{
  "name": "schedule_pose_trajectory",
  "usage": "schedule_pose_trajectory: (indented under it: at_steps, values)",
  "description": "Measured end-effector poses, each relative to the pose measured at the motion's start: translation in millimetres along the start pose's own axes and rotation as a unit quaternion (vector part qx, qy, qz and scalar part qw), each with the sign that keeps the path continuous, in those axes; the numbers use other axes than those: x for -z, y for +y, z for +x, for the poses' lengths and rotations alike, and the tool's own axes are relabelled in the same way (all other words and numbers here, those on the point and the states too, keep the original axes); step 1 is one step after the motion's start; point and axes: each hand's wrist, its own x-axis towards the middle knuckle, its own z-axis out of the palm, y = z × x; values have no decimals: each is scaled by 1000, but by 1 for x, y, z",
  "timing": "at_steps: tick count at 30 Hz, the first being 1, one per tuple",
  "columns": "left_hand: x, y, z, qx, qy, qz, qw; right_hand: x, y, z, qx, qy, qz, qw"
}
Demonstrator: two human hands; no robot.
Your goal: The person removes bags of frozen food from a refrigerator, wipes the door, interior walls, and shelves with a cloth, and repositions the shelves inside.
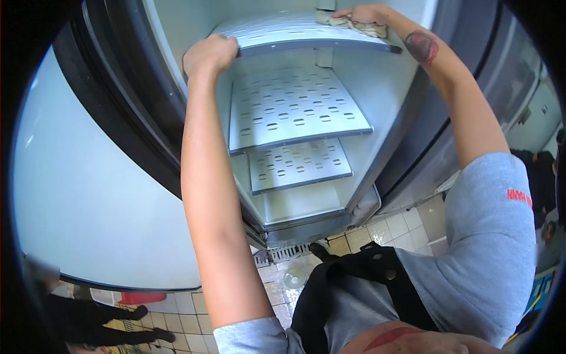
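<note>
Crumpled cream fabric cloth (368,28) up top, under my R hand (361,13)

Got the cloth bunched in that hand, on the R side of the white slotted top shelf w/ dark front edge (277,28). My L hand (209,54) is curled at the shelf's L front corner; can't tell if it's gripping or just bracing. Cloth's prob. light, soft, floppy, unbreakable; best held bunched mid-way, palm down. Shelf's prob. stiff, poss. slick if damp; hold by the edge. Tall white-lined cabinet (386,88) holds that plus 2 more white slotted shelves (306,112) below. Red tub-like thing (142,297) on floor, lower L; contents n/a, can't tell
</note>
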Motion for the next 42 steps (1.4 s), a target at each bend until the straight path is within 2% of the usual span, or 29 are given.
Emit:
schedule_pose_trajectory:
  at_steps: [3,5,6,9,12,14,16,17,19,20,22,24,27,33,37,42]
  values:
    - [-2,-8,4,-26,-6,12,1000,-4,-23,-57,27,17,197,980]
    - [-8,-8,8,-34,-3,28,999,-7,-43,-85,46,-1,331,942]
    - [-7,-11,13,-39,-7,28,999,-4,-62,-98,37,-26,426,904]
    - [-13,-18,22,-55,-21,37,998,-1,-111,-124,85,-24,437,895]
    - [-23,-23,31,-78,-21,48,996,8,-130,-127,167,-79,425,886]
    - [-27,-34,40,-115,-16,36,993,25,-132,-118,158,-25,432,888]
    - [-18,-30,36,-102,-16,49,993,51,-114,-94,145,43,442,884]
    - [-12,-24,26,-93,-8,48,994,69,-92,-71,145,168,316,922]
    - [-18,-13,17,-77,8,46,996,83,-41,-23,97,302,195,928]
    - [-14,-9,12,-65,2,49,997,84,-8,5,64,263,177,946]
    - [-7,0,4,-42,-15,54,998,72,9,16,-10,166,109,980]
    - [-8,0,2,-45,3,45,998,52,-29,-26,-81,31,-28,996]
    - [-6,-5,3,-51,20,49,997,-20,-19,-4,-40,61,-147,986]
    - [-7,-3,3,-55,3,35,998,-20,1,-27,9,91,-138,986]
    - [-8,-8,6,-62,0,36,997,27,-49,-101,48,-100,-237,965]
    - [-10,-4,11,-62,-10,55,996,56,-49,-94,4,-203,-268,942]
